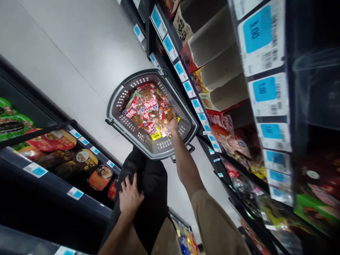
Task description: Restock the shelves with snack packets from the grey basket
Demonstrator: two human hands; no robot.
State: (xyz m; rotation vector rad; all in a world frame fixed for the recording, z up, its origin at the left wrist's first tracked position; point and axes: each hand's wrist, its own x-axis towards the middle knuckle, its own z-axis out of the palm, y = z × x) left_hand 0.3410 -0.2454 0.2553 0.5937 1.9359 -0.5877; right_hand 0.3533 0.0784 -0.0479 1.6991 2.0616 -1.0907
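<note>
A grey plastic shopping basket (pixel 124 131) stands on the floor before my knees, with a heap of small red-and-clear snack packets (pixel 150 106) inside. My right hand (pixel 172 126) reaches over the basket's near right rim and grips a snack packet at the right of the heap; its fingertips are partly hidden among the wrappers. A yellow-labelled packet (pixel 156 134) lies just left of this hand. On my dark-trousered thigh rests my left hand (pixel 130 194), its fingers spread and holding nothing.
Shelves with blue-and-white price tags (pixel 187 86) rise close on the right, holding open cardboard boxes (pixel 212 46) and bagged snacks (pixel 231 138). To the left, a dark shelf carries bowl-shaped food packs (pixel 100 177) and green packages (pixel 13 120). Pale floor tiles (pixel 66 42) run between.
</note>
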